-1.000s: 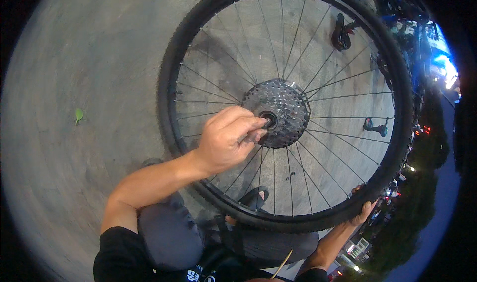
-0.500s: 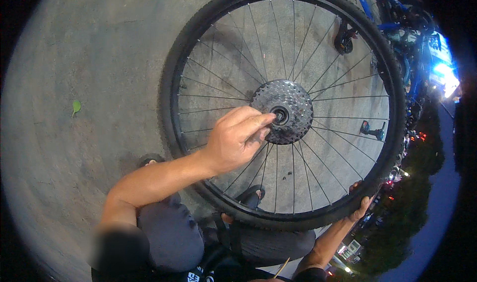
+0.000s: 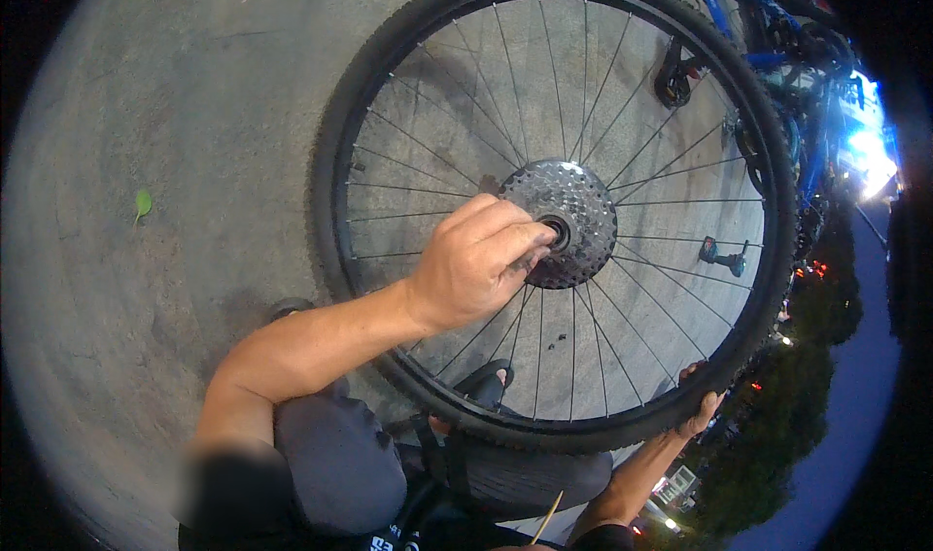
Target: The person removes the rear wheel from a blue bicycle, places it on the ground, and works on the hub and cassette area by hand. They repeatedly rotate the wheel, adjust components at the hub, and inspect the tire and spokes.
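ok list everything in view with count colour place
bicycle wheel: 1, black, centre
spokes: many, dark, inside wheel
cassette: 1, dark grey, wheel's middle
ground: 1, grey, left and centre
leaf: 1, green, left
drill-like tool: 1, dark, behind right spokes
unclear object: 1, black, behind upper right spokes
small bits: few, dark, behind lower spokes
bicycle frame: at least 1, blue, upper right
bright light: 1, bluish white, right
trees: count unclear, dark green, right
sky: 1, blue, far right
thin stick: 1, yellow, lower edge
sandal: 1, black, behind lower spokes
trousers: 1 pair, grey, lower edge
shirt: 1, black, lower edge
left hand: 1, bare, cassette's centre
right hand: 1, bare, wheel's lower right
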